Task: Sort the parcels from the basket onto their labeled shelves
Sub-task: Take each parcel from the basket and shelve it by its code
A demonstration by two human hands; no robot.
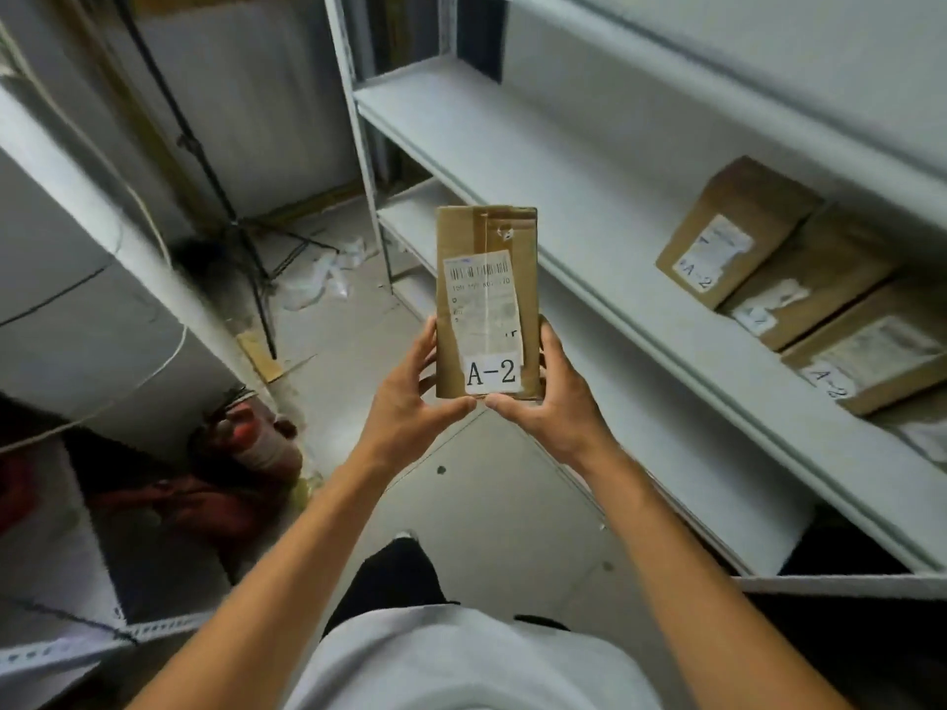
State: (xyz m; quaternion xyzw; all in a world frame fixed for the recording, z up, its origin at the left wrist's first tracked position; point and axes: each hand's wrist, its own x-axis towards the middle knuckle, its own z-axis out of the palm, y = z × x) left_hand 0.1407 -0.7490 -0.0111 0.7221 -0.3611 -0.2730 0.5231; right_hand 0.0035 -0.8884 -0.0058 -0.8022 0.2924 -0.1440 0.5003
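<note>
Holding one brown parcel [487, 299] upright in mid-air, out in front of the shelf [640, 299], with its A-2 sticker [492, 372] facing up toward the camera. Gripping its lower end from both sides: left hand [415, 402] curled round the edge farther from the shelf, thumb under the bottom corner; right hand [551, 402] curled round the edge nearer the shelf, thumb likewise tucked beneath. Neither hand releasing anything.

Sitting on the shelf already, well toward its near end: three boxes [799, 279] packed side by side and touching, each showing a label that seems to read A-2, though the closer two are blurred. Peeking in beyond them at the frame edge, possibly a fourth item, too cropped to tell.

Judging from this: sorting partly done, with at least three parcels placed on what looks like the A-2 level, and a fourth being read or checked before going there. Remaining for this parcel: carrying it across to the shelf and setting it beside the three boxes, where bare board lies open on their far side. Basket not appearing anywhere in view, so not possible to say how many parcels are waiting. Other shelf levels showing no parcels in the visible parts.
</note>
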